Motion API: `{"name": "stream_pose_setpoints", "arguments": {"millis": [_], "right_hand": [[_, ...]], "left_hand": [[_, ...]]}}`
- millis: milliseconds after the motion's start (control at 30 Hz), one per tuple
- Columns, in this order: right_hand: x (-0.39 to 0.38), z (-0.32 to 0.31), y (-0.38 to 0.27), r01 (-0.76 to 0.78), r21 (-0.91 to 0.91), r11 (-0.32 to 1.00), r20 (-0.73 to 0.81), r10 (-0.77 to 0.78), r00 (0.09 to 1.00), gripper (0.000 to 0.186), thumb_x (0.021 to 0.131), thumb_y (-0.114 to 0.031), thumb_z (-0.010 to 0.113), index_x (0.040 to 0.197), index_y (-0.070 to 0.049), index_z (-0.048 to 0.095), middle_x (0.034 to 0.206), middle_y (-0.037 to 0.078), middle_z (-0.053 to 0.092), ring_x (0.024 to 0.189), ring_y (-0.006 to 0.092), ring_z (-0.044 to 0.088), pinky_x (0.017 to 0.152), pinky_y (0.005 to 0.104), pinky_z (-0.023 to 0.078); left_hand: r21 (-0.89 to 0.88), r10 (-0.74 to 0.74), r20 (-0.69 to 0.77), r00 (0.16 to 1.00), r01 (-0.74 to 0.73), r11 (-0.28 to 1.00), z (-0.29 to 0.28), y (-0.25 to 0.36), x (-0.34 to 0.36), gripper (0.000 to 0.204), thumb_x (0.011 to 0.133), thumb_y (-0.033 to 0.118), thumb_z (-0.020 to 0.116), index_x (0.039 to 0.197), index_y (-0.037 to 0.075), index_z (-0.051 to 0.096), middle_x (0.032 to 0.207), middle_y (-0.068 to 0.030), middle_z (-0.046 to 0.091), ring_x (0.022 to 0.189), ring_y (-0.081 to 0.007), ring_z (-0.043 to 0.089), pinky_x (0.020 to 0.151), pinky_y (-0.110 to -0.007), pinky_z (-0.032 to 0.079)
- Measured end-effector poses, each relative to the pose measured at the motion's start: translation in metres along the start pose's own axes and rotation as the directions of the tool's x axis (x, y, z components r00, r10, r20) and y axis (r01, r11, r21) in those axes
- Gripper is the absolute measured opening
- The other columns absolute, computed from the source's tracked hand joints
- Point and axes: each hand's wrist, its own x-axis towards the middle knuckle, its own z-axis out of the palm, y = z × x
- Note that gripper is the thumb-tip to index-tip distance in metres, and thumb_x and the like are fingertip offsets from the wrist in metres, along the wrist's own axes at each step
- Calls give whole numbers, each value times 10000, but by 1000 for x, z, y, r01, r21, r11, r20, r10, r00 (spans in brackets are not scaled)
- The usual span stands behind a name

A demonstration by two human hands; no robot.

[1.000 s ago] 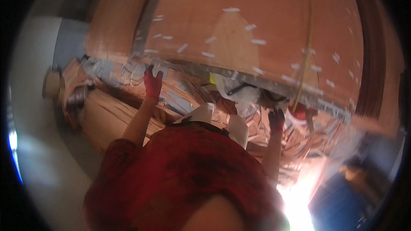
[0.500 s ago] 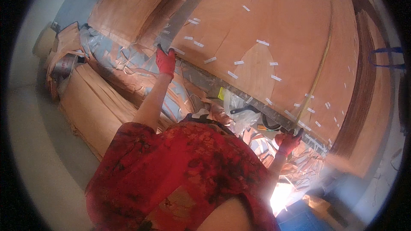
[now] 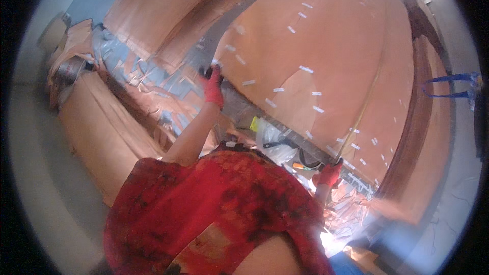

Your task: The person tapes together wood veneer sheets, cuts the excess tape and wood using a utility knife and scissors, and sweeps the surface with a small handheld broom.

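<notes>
A broad sheet of reddish-tan wood veneer (image 3: 351,35) lies before me, dotted with short white tape pieces. My left hand (image 3: 212,89), in a red glove with dark fingertips, is closed at the sheet's near left corner; the left edge looks lifted and slightly blurred. At the near edge, further right, my right hand (image 3: 330,173), gloved the same way, closes around the near end of a long thin yellow strip (image 3: 368,104) that runs up over the sheet. The fingers beneath the edge are hidden.
Veneer stacks lie at the back left (image 3: 168,15) and near left (image 3: 104,132). Scraps (image 3: 145,89) litter the floor between them. Darker veneer (image 3: 410,122) borders the right side. Under the table's near edge (image 3: 300,142) show a clear plastic bag (image 3: 267,135) and a black curved handle (image 3: 285,143).
My left hand has moved right and toward me. The sheet's left edge has drawn rightward and curved, baring more grey tabletop. My right hand remains at the near end of the yellow strip.
</notes>
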Motion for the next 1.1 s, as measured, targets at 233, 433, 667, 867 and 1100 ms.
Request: {"name": "stream_pose_setpoints", "arguments": {"millis": [233,433,667,867,1100], "right_hand": [[40,-15,-32,-490,674,553,462,203,863,389,953,-423,684,1066,-53,640,647,-20,551,498,73,466,428,257,365],[-13,21,-61,-247,517,819,223,150,963,426,1033,-365,530,866,-19,717,618,6,584,509,127,486,481,304,384],[-65,67,-111,-318,709,630,386,31,922,388,1041,-336,509,948,-24,721,608,-17,537,461,79,443,425,269,327],[-49,79,-150,-552,669,497,656,-46,753,420,1020,-442,512,1116,-58,650,601,-17,480,437,133,436,403,281,363],[-17,97,-130,-514,719,469,658,-220,720,376,1011,-433,516,999,-99,688,705,-6,556,571,128,501,507,281,392]], "left_hand": [[-127,-494,189,849,520,845,-20,-20,26,516,869,242,780,1283,9,579,1197,-112,675,1094,-322,646,947,-452,513],[-61,-405,197,893,424,904,9,-5,18,424,863,144,754,1242,31,601,1161,-82,666,1051,-268,638,928,-397,500],[200,-12,405,914,-76,977,129,37,-53,295,862,133,753,1123,34,659,977,-1,664,888,-109,580,806,-281,465],[315,-39,674,738,-240,918,232,24,-123,404,873,162,735,1211,-28,619,1051,-79,678,924,-155,619,817,-325,500],[250,40,886,462,-547,799,308,-11,-239,423,851,116,683,1250,-2,606,1080,-161,644,897,-253,656,794,-350,524]]}}
